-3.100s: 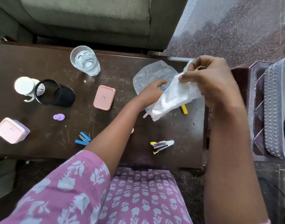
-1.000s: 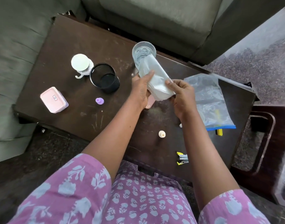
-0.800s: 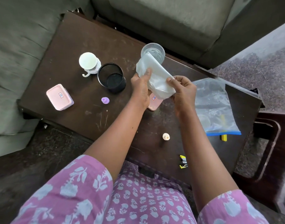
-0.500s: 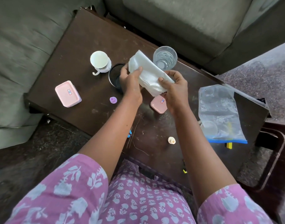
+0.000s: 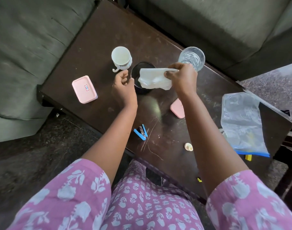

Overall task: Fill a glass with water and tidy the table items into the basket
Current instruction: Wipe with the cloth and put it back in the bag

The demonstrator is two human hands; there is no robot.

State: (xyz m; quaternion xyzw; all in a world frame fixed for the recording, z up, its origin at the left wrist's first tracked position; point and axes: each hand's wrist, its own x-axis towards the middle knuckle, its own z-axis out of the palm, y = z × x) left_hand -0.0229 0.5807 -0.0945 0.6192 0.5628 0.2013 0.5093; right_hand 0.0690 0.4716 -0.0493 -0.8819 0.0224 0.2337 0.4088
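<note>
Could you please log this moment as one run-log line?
right hand: pinches white folded bag over black mesh cup | left hand: beside cup rim, grip unclear | glass: holds water

Home living rm — sofa point(image 5: 34, 47), coffee table point(image 5: 108, 30).

Dark wood worktop point(image 5: 108, 35), scratched. Right hand point(image 5: 181, 77) pinches a folded white cloth point(image 5: 154, 78) above the black mesh holder point(image 5: 136, 70), hiding most of its mouth. Left hand point(image 5: 123, 87) sits at the holder's left rim with fingers curled; contact unclear. Glass of water point(image 5: 191, 58) is just behind the right hand and a white cup point(image 5: 121, 58) left of the holder. One pink box point(image 5: 84, 89) lies far left, another point(image 5: 177, 108) is partly under the right forearm. Blue stapler point(image 5: 141, 132) lies between the arms, clear zip bag point(image 5: 241, 123) at right.
</note>
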